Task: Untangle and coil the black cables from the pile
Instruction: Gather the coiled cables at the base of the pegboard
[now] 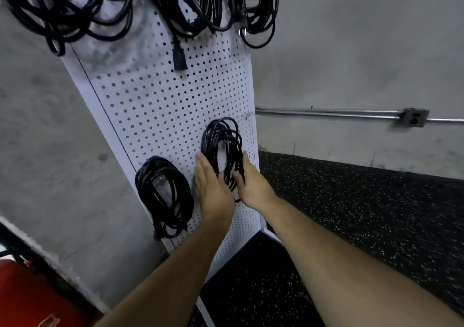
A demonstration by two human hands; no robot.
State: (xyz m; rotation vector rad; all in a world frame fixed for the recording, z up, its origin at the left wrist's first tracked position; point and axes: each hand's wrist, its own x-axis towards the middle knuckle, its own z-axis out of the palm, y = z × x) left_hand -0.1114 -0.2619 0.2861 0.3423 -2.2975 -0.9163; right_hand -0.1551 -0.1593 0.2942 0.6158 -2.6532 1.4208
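The coiled black cable [222,146] hangs on the white pegboard [155,105], apparently from a hook near its upper loop, though the hook itself is too small to make out. Its long axis runs up and down the board, and the lower bend sits between the 2 hands. The left hand [210,187] lies flat along the coil's left side, fingers straight and pressed together. The right hand [254,184] flanks the right side with straight fingers, its thumb reaching in among the lower strands; whether it pinches them I cannot tell. Both hands are about equally near, so either could let go or lift.

Beside it, lower left, hangs 1 second coil [163,196]. Above, looser cable bundles [75,7] crowd the top, with 1 plug [179,56] dangling. Judging by this, the coil is being seated.
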